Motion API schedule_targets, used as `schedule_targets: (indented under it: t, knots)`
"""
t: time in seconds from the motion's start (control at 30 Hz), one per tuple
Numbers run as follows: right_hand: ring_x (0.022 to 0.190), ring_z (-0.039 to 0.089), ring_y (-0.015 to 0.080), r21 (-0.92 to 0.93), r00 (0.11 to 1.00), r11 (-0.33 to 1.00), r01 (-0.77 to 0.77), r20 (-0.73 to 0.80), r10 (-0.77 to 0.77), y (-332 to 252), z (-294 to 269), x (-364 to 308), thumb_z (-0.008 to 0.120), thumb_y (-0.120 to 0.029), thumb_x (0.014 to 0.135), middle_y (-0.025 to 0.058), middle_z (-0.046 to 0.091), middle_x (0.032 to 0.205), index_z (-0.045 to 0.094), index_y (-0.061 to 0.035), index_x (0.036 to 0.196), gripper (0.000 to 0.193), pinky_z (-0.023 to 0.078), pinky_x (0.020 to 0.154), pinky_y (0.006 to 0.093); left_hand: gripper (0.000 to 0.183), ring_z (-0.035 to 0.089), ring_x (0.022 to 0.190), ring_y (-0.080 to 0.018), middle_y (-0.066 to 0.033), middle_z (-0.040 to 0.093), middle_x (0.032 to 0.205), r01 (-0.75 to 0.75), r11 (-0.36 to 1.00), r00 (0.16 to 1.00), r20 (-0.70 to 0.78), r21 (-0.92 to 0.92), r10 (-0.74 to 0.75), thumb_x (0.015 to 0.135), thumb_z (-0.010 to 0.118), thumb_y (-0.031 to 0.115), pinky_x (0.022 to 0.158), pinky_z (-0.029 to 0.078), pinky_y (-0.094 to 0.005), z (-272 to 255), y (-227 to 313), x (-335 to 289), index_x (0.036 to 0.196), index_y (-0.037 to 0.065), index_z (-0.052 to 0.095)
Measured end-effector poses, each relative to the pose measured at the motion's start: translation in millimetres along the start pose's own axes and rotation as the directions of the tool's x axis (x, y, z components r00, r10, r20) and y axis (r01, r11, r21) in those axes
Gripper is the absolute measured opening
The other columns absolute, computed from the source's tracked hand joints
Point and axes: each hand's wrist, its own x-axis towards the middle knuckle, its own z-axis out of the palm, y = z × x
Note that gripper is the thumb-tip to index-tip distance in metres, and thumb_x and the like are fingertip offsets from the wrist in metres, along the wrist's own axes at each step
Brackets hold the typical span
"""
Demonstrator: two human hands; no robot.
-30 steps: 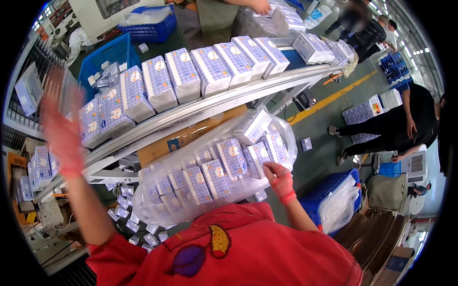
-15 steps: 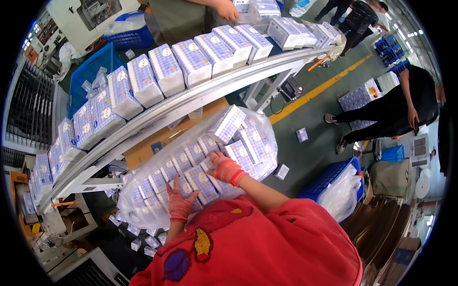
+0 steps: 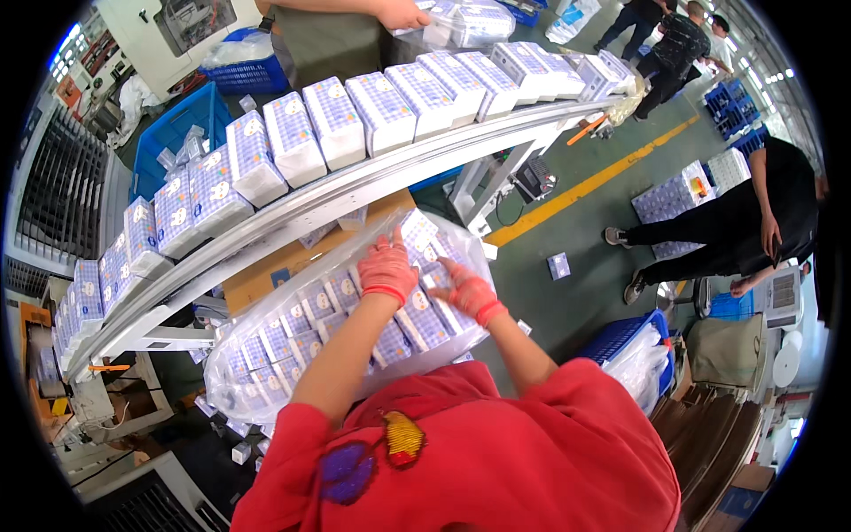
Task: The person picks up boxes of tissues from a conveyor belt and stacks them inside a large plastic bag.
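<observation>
Checked tissue packs (image 3: 420, 321) fill the clear plastic bag (image 3: 466, 243); toward the bag's right end, the left hand (image 3: 390, 269) and right hand (image 3: 467, 293) lie over them, fingers spread; beyond the bag curves a conveyor (image 3: 355, 183).

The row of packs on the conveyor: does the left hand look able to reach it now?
Probably yes: the left hand is at the bag, nearby, and the row of packs stands clear above the metal rail.

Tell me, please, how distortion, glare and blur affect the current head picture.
Head view, distortion: the metal rail bows into an arc, and the corners go black; head view, glare: ceiling lights look bright, the plastic bag has a pale sheen; head view, blur: right hand perhaps slightly soft.
</observation>
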Motion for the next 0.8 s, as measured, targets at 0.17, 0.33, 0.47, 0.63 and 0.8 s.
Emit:
schedule_targets:
  t: [0.17,0.33,0.47,0.63,0.8]
  knots:
    - [0.103,0.047,0.032,-0.111,0.987,0.981,-0.157,-0.054,0.152,-28.2,14.9,-40.1,0.061,-0.028,0.072,0.0205,0.048,0.111,0.025,-0.0083,0.128,0.07,0.037,0.087,0.0345,0.077,0.048,0.102,-0.0288,-0.0155,0.045,0.115,0.023,0.979,0.999,-0.024,-0.204,-0.029,0.066,0.059,0.033,0.084,0.039,-0.0355,7.2,-41.1,6.3,0.129,0.01,0.023]
    - [0.099,0.049,0.0303,-0.375,0.762,0.917,0.134,-0.552,-0.337,-4.5,19.6,-73.5,0.064,-0.018,0.069,0.0188,0.051,0.106,0.038,-0.0028,0.119,0.058,0.038,0.087,0.0362,0.071,0.047,0.104,-0.0266,-0.0129,0.047,0.112,-0.28,0.908,0.881,-0.459,-0.31,0.115,0.059,0.067,0.018,0.085,0.04,-0.033,-74.5,-177.6,-108.3,0.123,0.009,0.036]
    - [0.096,0.051,0.0306,0.173,0.947,0.98,-0.1,-0.286,0.147,0.6,30.0,-66.3,0.064,-0.02,0.067,0.0174,0.053,0.103,0.042,-0.0014,0.115,0.055,0.039,0.083,0.0347,0.052,0.048,0.091,-0.0308,-0.0114,0.049,0.093,-0.106,0.957,0.944,-0.331,-0.269,0.011,0.047,0.058,-0.001,0.083,0.039,-0.0372,-109.8,-269.8,-211.0,0.098,0.008,0.049]
    - [0.085,0.053,0.0298,0.045,0.962,0.976,-0.214,-0.167,0.218,11.9,22.4,-56.3,0.048,-0.008,0.063,0.0162,0.056,0.088,0.052,-0.0025,0.097,0.035,0.041,0.078,0.0325,0.048,0.047,0.093,-0.0306,-0.0099,0.05,0.095,-0.198,0.98,0.965,-0.173,0.013,0.198,0.049,0.056,0.005,0.08,0.037,-0.0391,-23.8,-276.1,-226.0,0.096,0.014,0.051]
    - [0.089,0.053,0.031,-0.331,0.967,0.929,-0.165,-0.241,0.086,-23.5,-10.1,-95.0,0.052,-0.004,0.063,0.0166,0.053,0.1,0.05,-0.0043,0.105,0.041,0.044,0.076,0.0336,0.066,0.051,0.088,-0.0319,-0.0162,0.051,0.094,0.403,0.915,0.915,-0.017,0.014,-0.403,0.049,0.071,0.025,0.076,0.04,-0.0383,22.8,-260.0,-244.6,0.105,0.005,0.042]
